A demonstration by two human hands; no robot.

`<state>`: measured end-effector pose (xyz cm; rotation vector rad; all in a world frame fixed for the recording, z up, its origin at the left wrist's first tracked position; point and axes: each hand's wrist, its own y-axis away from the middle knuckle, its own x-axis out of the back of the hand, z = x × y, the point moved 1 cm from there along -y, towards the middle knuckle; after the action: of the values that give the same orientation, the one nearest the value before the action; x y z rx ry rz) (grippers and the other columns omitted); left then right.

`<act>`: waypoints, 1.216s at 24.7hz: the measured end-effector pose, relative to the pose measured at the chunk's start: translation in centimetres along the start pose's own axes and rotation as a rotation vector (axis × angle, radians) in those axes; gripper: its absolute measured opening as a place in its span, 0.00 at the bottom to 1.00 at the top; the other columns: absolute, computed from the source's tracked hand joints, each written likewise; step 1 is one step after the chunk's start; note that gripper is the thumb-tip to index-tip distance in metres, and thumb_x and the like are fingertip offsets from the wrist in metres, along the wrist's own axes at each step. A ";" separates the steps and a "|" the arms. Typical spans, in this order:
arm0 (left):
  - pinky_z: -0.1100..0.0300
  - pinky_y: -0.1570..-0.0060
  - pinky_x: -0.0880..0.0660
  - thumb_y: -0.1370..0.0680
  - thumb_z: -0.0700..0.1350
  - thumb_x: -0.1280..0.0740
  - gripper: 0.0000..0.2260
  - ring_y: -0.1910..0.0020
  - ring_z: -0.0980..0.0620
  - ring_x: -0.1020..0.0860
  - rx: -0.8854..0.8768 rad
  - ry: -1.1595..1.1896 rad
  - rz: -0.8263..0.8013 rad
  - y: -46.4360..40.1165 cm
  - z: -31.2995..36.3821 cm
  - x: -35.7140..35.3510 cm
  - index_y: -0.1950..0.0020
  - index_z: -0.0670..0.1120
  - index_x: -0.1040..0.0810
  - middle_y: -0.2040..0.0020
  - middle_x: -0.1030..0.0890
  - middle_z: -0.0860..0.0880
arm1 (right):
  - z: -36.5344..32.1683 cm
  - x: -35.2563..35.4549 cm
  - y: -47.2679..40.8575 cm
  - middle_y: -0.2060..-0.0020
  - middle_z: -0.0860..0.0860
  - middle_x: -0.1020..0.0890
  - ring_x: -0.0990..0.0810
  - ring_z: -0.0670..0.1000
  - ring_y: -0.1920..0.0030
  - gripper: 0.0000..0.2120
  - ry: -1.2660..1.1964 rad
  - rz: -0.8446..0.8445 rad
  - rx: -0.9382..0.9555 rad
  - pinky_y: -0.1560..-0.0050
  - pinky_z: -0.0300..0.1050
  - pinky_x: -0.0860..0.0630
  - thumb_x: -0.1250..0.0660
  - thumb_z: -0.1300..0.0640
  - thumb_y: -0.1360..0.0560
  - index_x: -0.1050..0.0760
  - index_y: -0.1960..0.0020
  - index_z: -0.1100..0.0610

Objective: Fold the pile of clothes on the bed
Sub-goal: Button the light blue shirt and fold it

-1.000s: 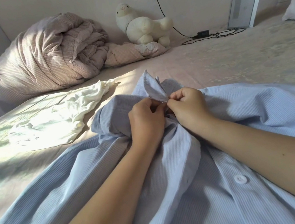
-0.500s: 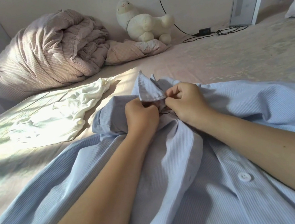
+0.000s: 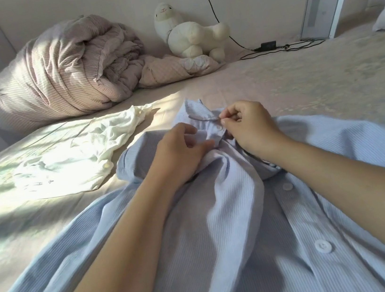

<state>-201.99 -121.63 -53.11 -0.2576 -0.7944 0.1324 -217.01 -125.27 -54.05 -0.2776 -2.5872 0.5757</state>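
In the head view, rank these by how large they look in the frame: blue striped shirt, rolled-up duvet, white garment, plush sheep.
1. blue striped shirt, though it lies nearest the camera, which inflates it.
2. rolled-up duvet.
3. white garment, close to the duvet in apparent area, so that pair is unsure.
4. plush sheep.

Under both hands the shirt (image 3: 222, 228) is thin woven cloth, matt, finely ribbed with pale stripes; the right hand (image 3: 251, 130) pinches its collar edge and the left hand (image 3: 177, 153) its placket. Nearer than the grip, two buttons (image 3: 323, 246) look like smooth, slightly glossy plastic. Left of the grip lies a garment (image 3: 76, 157) of soft crinkled knit, matt. Beyond it, the duvet (image 3: 65, 72) is puffy striped cloth. The toy (image 3: 190, 34) is fuzzy plush. The sheet (image 3: 313, 79) is matt, faintly patterned fabric.
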 end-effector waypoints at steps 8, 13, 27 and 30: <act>0.43 0.26 0.51 0.33 0.62 0.27 0.56 0.24 0.43 0.62 0.112 -0.364 -0.403 -0.3 -0.3 -0.2 0.24 0.51 0.67 0.23 0.66 0.47 | 1.3 -0.6 -5.1 0.62 0.52 0.20 0.24 0.48 0.65 0.05 0.206 -0.174 -0.018 0.66 0.37 0.30 0.34 0.65 0.26 0.21 0.55 0.59; 0.48 0.26 0.49 0.34 0.64 0.28 0.55 0.23 0.46 0.54 0.124 -0.313 -0.421 0.9 -3.0 0.1 0.23 0.49 0.62 0.22 0.57 0.48 | 2.9 0.5 -2.4 0.63 0.50 0.19 0.22 0.48 0.63 0.05 -0.097 -0.103 -0.059 0.60 0.41 0.26 0.30 0.63 0.27 0.23 0.60 0.55; 0.46 0.28 0.50 0.41 0.76 0.35 0.63 0.24 0.47 0.52 0.059 -0.702 -0.569 7.8 2.2 -0.8 0.24 0.42 0.65 0.25 0.57 0.50 | 1.5 5.7 3.9 0.71 0.52 0.29 0.32 0.48 0.68 0.15 0.025 -0.397 -0.345 0.66 0.41 0.33 0.33 0.52 0.24 0.20 0.56 0.65; 0.43 0.32 0.43 0.39 0.75 0.34 0.55 0.28 0.46 0.40 0.103 -0.724 -0.628 6.6 3.4 0.1 0.24 0.44 0.50 0.28 0.43 0.48 | 1.9 5.4 4.0 0.73 0.50 0.28 0.30 0.48 0.68 0.14 -0.023 -0.433 -0.354 0.65 0.42 0.26 0.31 0.52 0.25 0.19 0.56 0.64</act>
<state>-204.51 -114.72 -52.62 0.1633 -1.5453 -0.3476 -222.32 -120.83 -55.18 0.1782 -2.6438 -0.0337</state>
